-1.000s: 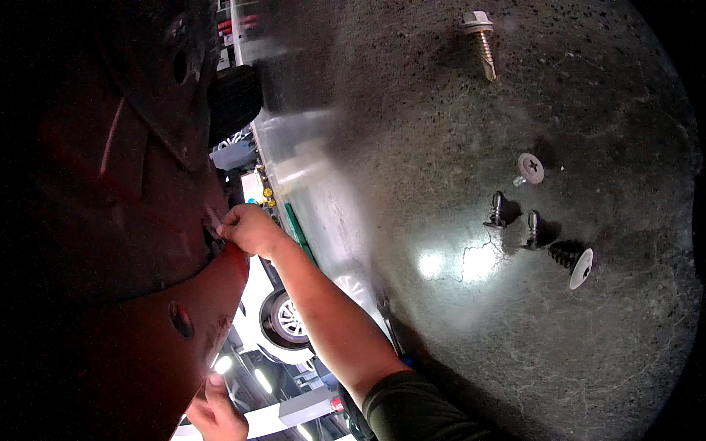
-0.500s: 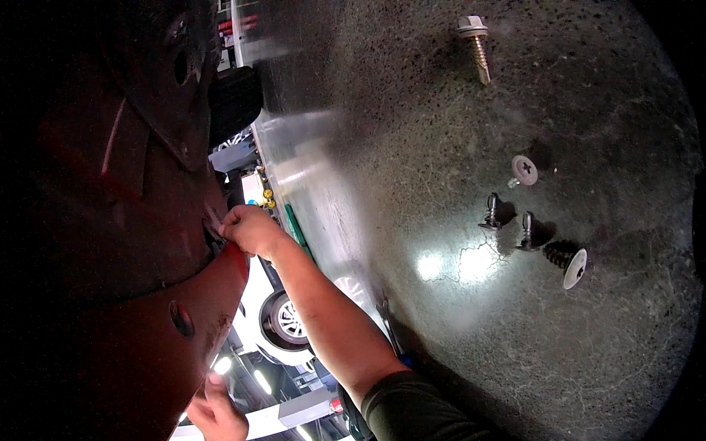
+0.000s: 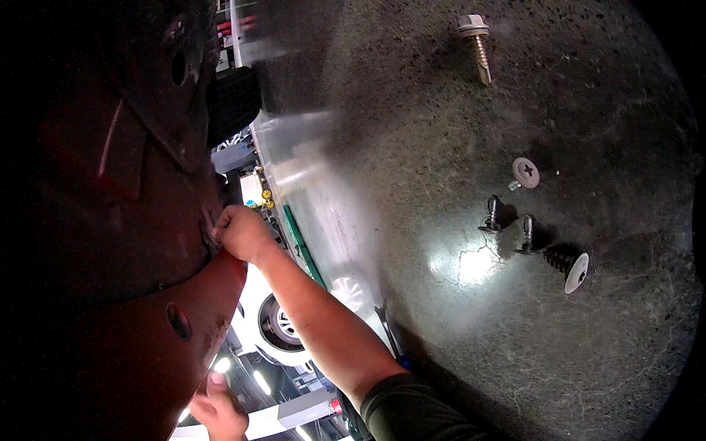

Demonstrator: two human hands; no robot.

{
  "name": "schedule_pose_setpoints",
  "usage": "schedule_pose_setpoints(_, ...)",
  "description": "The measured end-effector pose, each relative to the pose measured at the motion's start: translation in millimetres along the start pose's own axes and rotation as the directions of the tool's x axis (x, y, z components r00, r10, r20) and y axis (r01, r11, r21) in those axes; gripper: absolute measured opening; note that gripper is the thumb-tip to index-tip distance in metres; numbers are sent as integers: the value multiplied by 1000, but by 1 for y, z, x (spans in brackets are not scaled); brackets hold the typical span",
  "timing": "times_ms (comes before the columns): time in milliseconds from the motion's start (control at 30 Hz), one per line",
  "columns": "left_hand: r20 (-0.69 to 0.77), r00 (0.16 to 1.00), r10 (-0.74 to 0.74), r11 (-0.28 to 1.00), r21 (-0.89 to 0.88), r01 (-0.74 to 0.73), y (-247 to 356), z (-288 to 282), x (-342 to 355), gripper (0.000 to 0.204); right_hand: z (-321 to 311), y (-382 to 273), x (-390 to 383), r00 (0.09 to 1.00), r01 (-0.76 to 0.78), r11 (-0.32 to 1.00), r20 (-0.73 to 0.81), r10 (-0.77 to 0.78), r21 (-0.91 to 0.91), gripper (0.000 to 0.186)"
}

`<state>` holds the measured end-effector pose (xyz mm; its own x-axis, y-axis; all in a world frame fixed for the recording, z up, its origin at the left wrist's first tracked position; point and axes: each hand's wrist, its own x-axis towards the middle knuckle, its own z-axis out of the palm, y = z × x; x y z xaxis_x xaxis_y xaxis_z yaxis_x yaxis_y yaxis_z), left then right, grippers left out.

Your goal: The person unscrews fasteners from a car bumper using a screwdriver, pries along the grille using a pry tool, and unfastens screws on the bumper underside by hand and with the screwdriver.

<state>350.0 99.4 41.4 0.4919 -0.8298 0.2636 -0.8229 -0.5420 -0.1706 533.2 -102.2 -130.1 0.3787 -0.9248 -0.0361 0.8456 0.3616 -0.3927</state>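
Observation:
My right hand [image 3: 243, 231] is closed, its fingertips pinched at the torn edge where a dark liner [image 3: 158, 242] meets a red body panel [image 3: 140, 345]. What sits between those fingertips is hidden. Lower down, my left hand [image 3: 220, 413] is at the red panel's lower edge with its thumb up and its other fingers curled against that edge, partly out of sight. A round dark hole [image 3: 178, 321] shows in the panel between the two hands.
On the speckled grey floor [image 3: 441, 367] lie a hex-head screw [image 3: 474, 29], a cross-head screw [image 3: 526, 172], two dark screws [image 3: 493, 216] and a white-headed screw [image 3: 577, 273]. A forked metal tool [image 3: 387, 328] lies beside my forearm. Behind stand a green bar [image 3: 303, 246] and a white car [image 3: 257, 294].
My right hand and forearm have shifted slightly left, the fingertips going a little deeper at the panel edge. My left hand stays nearly in place.

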Motion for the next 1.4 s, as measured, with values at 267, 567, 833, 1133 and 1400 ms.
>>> schedule_pose_setpoints(267,25,940,340,937,-99,-336,-24,-3,19,59,-9,-2,-9,997,65,998,-29,-66,-28,18)
schedule_pose_setpoints(567,-110,951,288,925,-226,-306,-8,12,15,64,-27,-48,-60,991,61,957,95,-91,283,23)
schedule_pose_setpoints(833,-64,931,359,849,-393,-354,-39,6,33,72,-51,-80,-61,946,6,975,314,-78,222,64)
schedule_pose_setpoints(1133,-103,905,413,843,-334,-422,-58,2,40,80,-47,-70,-74,959,89,927,218,-179,365,57)
schedule_pose_setpoints(1400,-98,916,388,831,-392,-394,-54,1,37,89,-69,-109,-94,872,332,793,154,-464,510,22)
